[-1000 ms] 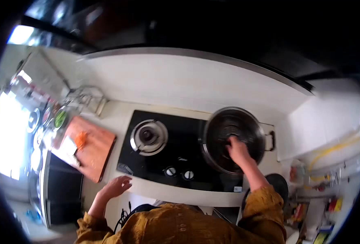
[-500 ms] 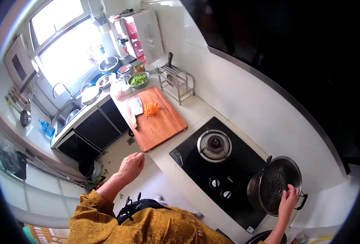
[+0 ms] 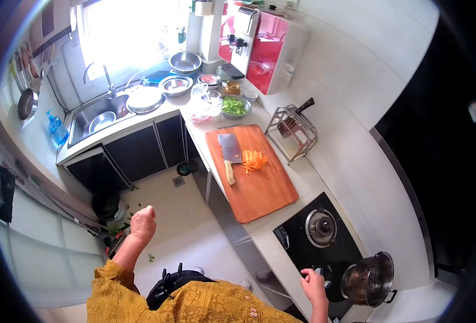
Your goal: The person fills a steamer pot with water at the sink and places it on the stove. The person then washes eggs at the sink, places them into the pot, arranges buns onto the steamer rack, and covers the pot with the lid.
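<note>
My left hand (image 3: 143, 223) hangs over the floor at the left, closed in a fist; nothing shows in it. My right hand (image 3: 313, 286) is over the front edge of the black gas stove (image 3: 293, 235), by the knobs, its fingers loosely bent and apart, holding nothing I can see. Right of that hand stands a steel pot (image 3: 359, 282) with a dark handle and a perforated inside. On a wooden cutting board (image 3: 265, 188) lie a cleaver (image 3: 230, 151) with a pale handle and a pile of carrot strips (image 3: 253, 161).
Behind the board stand a bowl of chopped greens (image 3: 233, 106), a plastic bag (image 3: 203, 107) and several bowls. A knife rack (image 3: 292, 132) is by the wall. The sink (image 3: 82, 126) is at the left under the window. A range hood (image 3: 453, 161) overhangs the right side.
My right hand has left the pot and moved left to the stove's knobs. My view has turned right, so the board and stove look shifted. My left hand stays a fist.
</note>
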`<state>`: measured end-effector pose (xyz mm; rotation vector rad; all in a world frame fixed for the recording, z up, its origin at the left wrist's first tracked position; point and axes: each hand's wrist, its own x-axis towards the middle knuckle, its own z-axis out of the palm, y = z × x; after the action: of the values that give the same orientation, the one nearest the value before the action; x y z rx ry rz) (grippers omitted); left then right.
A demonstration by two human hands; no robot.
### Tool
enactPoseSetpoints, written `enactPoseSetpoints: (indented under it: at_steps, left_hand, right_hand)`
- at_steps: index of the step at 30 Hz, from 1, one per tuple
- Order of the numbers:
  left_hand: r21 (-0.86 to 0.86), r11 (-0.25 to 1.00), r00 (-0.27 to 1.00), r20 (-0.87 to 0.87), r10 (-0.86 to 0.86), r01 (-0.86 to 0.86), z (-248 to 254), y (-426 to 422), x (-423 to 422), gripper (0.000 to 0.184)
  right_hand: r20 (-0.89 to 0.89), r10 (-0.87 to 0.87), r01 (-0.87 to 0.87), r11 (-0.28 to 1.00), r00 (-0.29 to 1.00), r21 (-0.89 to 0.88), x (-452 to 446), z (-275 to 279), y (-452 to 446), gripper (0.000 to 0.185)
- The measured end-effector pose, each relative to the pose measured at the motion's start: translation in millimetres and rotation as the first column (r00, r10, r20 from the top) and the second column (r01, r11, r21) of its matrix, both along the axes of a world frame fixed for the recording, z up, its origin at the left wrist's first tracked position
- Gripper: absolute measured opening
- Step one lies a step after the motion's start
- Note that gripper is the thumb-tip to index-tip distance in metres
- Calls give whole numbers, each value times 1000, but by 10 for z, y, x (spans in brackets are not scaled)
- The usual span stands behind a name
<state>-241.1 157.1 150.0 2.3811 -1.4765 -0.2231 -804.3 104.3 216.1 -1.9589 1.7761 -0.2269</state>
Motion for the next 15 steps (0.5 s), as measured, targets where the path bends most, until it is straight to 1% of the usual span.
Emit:
enactPoseSetpoints:
  at_steps: [1,2,3,4,5,7,9,10,11,12,13,15]
  left_hand:
    - [115,993,1000,-17,11,-9,110,47,176,36]
    - [119,993,1000,-12,11,-9,211,66,254,36]
    - [167,986,989,151,-1,-24,359,45,247,54]
    - [213,976,950,313,-18,-52,464,9,308,72]
    - [343,937,981,191,9,-75,420,-90,464,87]
    - [207,978,993,116,12,-36,450,-262,582,83]
    - [126,991,999,-8,-50,50,466,-513,715,77]
    - [119,990,997,-20,-76,78,481,-662,768,76]
    - [120,987,994,-29,-103,105,526,-825,804,75]
    - [107,985,990,29,-138,134,607,-987,821,73]
    - [123,984,989,48,-137,131,642,-1125,857,73]
    - [128,972,975,84,-207,196,724,-1477,949,70]
  right_hand:
    - [-60,79,-80,997,995,-17,192,-9,-83,31]
    - [-50,111,-112,994,993,-11,377,-5,-170,35]
    - [-36,145,-145,989,989,-12,565,-17,-278,39]
    - [-109,208,-207,978,972,14,752,60,-386,44]
    - [-94,211,-211,977,973,3,941,104,-516,44]
    - [-177,322,-323,946,930,27,1235,166,-779,45]
    - [-153,345,-341,939,926,50,1503,169,-1090,45]
    - [-148,378,-372,926,914,65,1660,160,-1252,45]
    - [-138,410,-402,912,902,83,1792,139,-1411,45]
    - [-120,429,-426,903,895,55,1893,57,-1573,45]
    - [-96,432,-428,902,897,58,2005,7,-1720,45]
    - [32,418,-419,903,908,89,2238,-83,-2068,44]
